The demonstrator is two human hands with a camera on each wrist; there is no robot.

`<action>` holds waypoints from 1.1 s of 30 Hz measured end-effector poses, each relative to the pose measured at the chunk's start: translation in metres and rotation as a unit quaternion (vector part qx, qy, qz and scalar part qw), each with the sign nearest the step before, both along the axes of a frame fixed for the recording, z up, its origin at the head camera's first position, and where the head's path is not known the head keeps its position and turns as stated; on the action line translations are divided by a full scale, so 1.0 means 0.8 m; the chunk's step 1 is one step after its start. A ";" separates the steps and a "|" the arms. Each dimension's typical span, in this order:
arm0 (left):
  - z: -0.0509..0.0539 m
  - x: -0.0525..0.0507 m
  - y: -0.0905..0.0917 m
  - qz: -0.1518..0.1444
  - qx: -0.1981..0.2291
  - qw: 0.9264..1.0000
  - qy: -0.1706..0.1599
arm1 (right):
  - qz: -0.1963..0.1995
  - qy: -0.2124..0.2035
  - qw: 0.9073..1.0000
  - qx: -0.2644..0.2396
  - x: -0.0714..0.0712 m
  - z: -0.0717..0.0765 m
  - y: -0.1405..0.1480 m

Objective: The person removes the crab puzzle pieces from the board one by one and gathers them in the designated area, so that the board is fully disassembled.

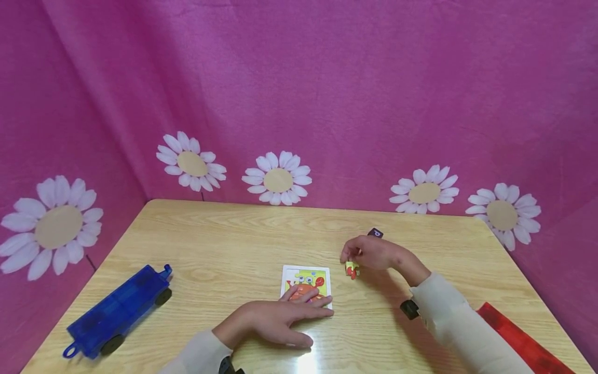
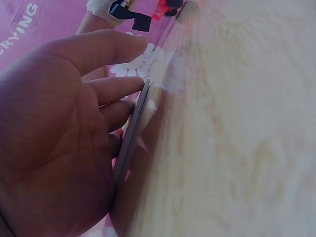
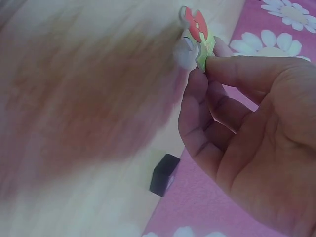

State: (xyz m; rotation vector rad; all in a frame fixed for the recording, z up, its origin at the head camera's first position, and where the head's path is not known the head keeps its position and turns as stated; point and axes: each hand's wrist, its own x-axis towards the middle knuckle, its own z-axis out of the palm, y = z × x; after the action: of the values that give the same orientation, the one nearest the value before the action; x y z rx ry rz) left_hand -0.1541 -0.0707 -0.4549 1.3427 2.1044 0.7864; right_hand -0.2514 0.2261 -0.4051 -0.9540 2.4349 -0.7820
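A small square jigsaw puzzle [image 1: 322, 274] with a white border and a red crab picture lies on the table. Its upper left part shows plain white. My left hand [image 1: 275, 319] rests flat over the lower part of it, fingers spread and straight. To the puzzle's right, my right hand [image 1: 374, 253] pinches a yellow and red puzzle piece [image 3: 200, 32] between thumb and fingertips. In the right wrist view the piece stands out past the fingertips. How far above the table it is, I cannot tell.
A black block [image 1: 376, 232] with a white mark lies behind my right hand. A blue toy wagon [image 1: 121, 309] stands at the left, and a red toy [image 1: 518, 337] is partly behind the right sleeve. A pink flowered cloth [image 1: 299, 104] hangs at the wooden table's [image 1: 224, 234] far edge.
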 end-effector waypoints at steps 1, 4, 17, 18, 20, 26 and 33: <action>0.000 -0.001 0.000 0.000 0.001 1.000 -0.001 | -0.001 0.000 1.000 0.000 0.000 -0.001 0.001; 0.000 -0.001 0.000 0.000 0.002 1.000 0.002 | -0.003 0.002 1.000 0.003 -0.001 -0.005 0.003; -0.001 -0.001 0.001 0.000 0.001 1.000 0.004 | -0.029 0.012 0.999 0.028 0.000 -0.006 0.005; -0.001 -0.001 0.001 0.000 0.001 1.000 0.004 | -0.031 0.012 0.999 0.026 0.000 -0.006 0.005; -0.002 -0.001 0.001 0.001 0.001 1.000 0.005 | -0.034 0.017 0.999 0.023 0.000 -0.006 0.005; -0.002 -0.002 0.001 0.002 -0.001 1.000 0.000 | -0.031 0.044 0.999 0.002 0.002 -0.008 -0.006; 0.000 -0.002 0.001 0.000 -0.004 1.000 -0.007 | -0.013 0.059 0.998 -0.030 0.013 -0.007 -0.034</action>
State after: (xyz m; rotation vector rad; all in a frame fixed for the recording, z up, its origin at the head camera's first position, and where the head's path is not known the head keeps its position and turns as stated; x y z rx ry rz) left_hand -0.1557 -0.0701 -0.4549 1.3299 2.0947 0.7852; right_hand -0.2410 0.1993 -0.4111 -1.0203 2.5414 -0.8353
